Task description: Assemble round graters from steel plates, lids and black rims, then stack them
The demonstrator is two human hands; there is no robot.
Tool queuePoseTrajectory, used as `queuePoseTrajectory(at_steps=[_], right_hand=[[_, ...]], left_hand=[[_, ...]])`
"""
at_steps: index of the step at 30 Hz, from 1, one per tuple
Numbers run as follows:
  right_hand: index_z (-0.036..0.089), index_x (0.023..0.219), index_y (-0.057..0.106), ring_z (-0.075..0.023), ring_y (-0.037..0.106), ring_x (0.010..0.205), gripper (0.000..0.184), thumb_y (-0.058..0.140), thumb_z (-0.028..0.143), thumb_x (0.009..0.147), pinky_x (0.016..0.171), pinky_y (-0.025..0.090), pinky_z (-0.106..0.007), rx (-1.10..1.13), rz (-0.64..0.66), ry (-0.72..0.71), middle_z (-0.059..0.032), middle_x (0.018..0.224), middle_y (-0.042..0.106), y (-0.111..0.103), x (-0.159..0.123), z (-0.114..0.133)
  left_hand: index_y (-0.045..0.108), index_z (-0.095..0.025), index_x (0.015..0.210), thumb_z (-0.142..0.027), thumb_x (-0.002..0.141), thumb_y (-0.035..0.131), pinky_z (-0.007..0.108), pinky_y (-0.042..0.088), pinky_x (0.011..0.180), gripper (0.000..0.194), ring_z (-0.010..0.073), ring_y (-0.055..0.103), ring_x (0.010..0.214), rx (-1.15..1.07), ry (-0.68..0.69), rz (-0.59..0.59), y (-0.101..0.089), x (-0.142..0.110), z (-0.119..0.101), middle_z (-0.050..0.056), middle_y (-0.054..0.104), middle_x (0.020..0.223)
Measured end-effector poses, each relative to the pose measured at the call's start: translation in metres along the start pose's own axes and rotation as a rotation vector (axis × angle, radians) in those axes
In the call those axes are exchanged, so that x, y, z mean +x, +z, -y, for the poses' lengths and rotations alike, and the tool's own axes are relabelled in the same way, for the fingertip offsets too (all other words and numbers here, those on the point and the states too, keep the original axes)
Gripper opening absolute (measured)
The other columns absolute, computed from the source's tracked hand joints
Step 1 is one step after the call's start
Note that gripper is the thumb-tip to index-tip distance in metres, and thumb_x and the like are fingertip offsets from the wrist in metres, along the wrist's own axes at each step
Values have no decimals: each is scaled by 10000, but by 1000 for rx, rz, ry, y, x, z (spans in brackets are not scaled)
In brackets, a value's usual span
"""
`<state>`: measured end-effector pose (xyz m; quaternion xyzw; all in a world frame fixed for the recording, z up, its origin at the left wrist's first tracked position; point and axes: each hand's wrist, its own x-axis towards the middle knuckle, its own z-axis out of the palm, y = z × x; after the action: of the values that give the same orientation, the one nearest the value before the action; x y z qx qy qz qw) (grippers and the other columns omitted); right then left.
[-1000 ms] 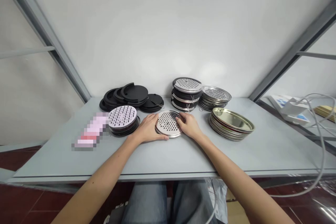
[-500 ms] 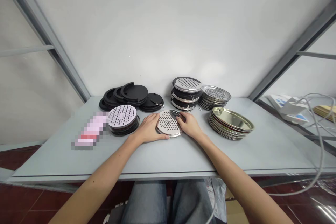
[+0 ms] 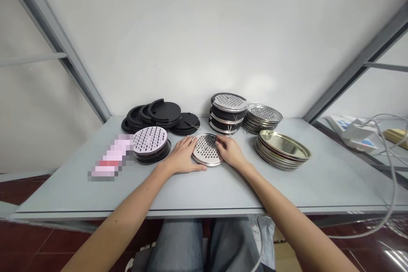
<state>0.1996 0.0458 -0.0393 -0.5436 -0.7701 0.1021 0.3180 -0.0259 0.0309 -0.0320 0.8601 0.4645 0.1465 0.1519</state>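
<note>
On the table right before me lies a round silver grater plate (image 3: 208,151) with rows of holes and a raised rim. It seems to rest on at least one more round piece, whose lower part is hard to make out. My left hand (image 3: 184,156) is wrapped round its left side, thumb along the front rim and fingers at the far left edge. From the right, my right hand (image 3: 231,150) holds the opposite rim with bent fingers, partly hiding that edge. Just left of my left hand stands a stack topped by a pale grater disc (image 3: 150,140).
Black round holders (image 3: 164,111) lie piled at the back left, beside flatter black discs (image 3: 186,122). Black-and-silver graters (image 3: 228,102) stand stacked at the back, near more perforated plates (image 3: 264,112). Shiny gold-toned lids (image 3: 285,144) are stacked right. A white cable (image 3: 394,178) hangs far right.
My right thumb and fingers have shifted slightly off the plate's top toward its right rim. My left hand stays round the left side. The view has moved a little.
</note>
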Motion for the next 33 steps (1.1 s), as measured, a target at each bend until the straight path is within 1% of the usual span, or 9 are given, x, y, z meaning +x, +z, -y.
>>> queuePoseTrajectory(at_steps=[4, 8, 12, 15, 19, 24, 26, 30, 33], right_hand=[[181, 898, 619, -200, 589, 822, 190, 440, 237, 868, 758, 421, -300, 10, 1, 0, -68, 886, 679, 0, 0, 1], [184, 918, 636, -198, 594, 780, 206, 457, 270, 865, 728, 427, -299, 30, -4, 25, -64, 858, 688, 0, 0, 2], [180, 1012, 666, -225, 629, 836, 305, 483, 381, 875, 779, 452, -335, 175, -4, 145, -83, 946, 711, -3, 2, 0], [180, 980, 693, -252, 639, 923, 464, 366, 504, 921, 845, 462, -377, 391, -23, 235, -93, 977, 714, -11, 4, -3], [186, 1103, 651, -238, 595, 1068, 583, 227, 554, 947, 919, 453, -384, 609, -13, 130, -91, 1143, 663, -19, 4, -3], [195, 1216, 578, -243, 575, 1091, 476, 562, 478, 833, 968, 432, -403, 475, -69, 17, -97, 1245, 617, -14, 1, 0], [182, 1153, 622, -251, 604, 1011, 445, 619, 449, 796, 937, 447, -429, 401, -146, 30, -107, 1163, 662, -10, 0, -1], [181, 1024, 682, -252, 622, 912, 367, 659, 443, 768, 882, 467, -443, 356, -299, -9, -112, 1033, 705, -8, 1, -7], [199, 981, 692, -248, 612, 893, 318, 667, 436, 770, 859, 472, -434, 357, -355, -52, -103, 1003, 705, -10, 0, -8]], left_hand=[[191, -88, 1478, -791, 668, 546, 481, 183, 1138, 1129, 375, 133, 1429, 57, 10, 20, 0, 0, -1, 207, 206, 1538], [242, -134, 1464, -782, 667, 561, 491, 187, 1134, 1075, 387, 157, 1421, 66, 30, -35, 0, -1, -3, 187, 254, 1526], [357, -128, 1411, -746, 668, 605, 481, 242, 1114, 998, 369, 294, 1370, 44, 68, -130, -3, 1, -6, 193, 365, 1464], [478, -142, 1327, -702, 752, 561, 456, 328, 1056, 807, 338, 441, 1264, -19, 53, -217, -6, 3, -7, 167, 502, 1362], [629, -160, 1122, -600, 902, 397, 361, 460, 817, 544, 264, 623, 933, -159, -45, -311, -11, 4, -3, 106, 686, 1038], [667, -158, 890, -551, 946, 321, 294, 438, 686, 527, 211, 624, 742, -259, -82, -419, -14, 5, 0, 41, 690, 793], [662, -158, 931, -529, 946, 343, 300, 453, 728, 490, 215, 636, 797, -309, -75, -468, -15, 5, -1, 50, 701, 854], [547, -166, 1227, -464, 909, 478, 332, 450, 927, 441, 232, 608, 1067, -417, 44, -543, -16, 6, -5, 92, 648, 1177], [576, -185, 1192, -384, 893, 524, 339, 458, 949, 363, 223, 611, 1066, -415, 93, -543, -16, 6, -7, 73, 659, 1164]])
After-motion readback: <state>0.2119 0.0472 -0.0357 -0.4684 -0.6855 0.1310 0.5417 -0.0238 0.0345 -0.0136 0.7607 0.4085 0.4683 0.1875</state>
